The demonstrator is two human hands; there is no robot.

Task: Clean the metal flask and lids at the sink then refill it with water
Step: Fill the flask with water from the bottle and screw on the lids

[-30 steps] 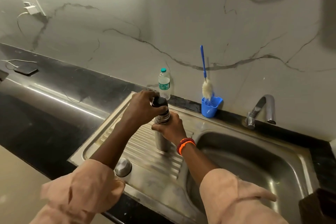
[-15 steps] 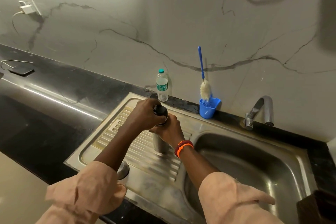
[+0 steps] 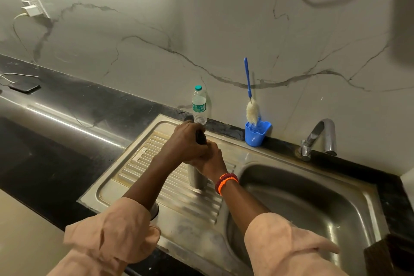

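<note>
our right hand [image 3: 210, 160] grips the flask [image 3: 197, 178] so it stays upright on the sink [image 3: 139, 163] drainboard. our left hand [image 3: 186, 141] wraps the dark lid [image 3: 201, 137] on top, we think to twist it.

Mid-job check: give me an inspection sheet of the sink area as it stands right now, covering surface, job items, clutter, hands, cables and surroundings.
Surface: steel sink unit with ribbed drainboard, set in a dark counter.
Job's things: metal flask stands upright on the drainboard; dark lid at its top; a round metal lid lies near the front edge, partly hidden by a sleeve.
Clutter: plastic water bottle; bottle brush standing in a blue holder.
Hands: left hand grips the dark lid; right hand grips the flask below it.
Cables: white charger cable runs to a phone from a wall socket.
Surroundings: tap, no water seen running; marble-look wall.
</note>
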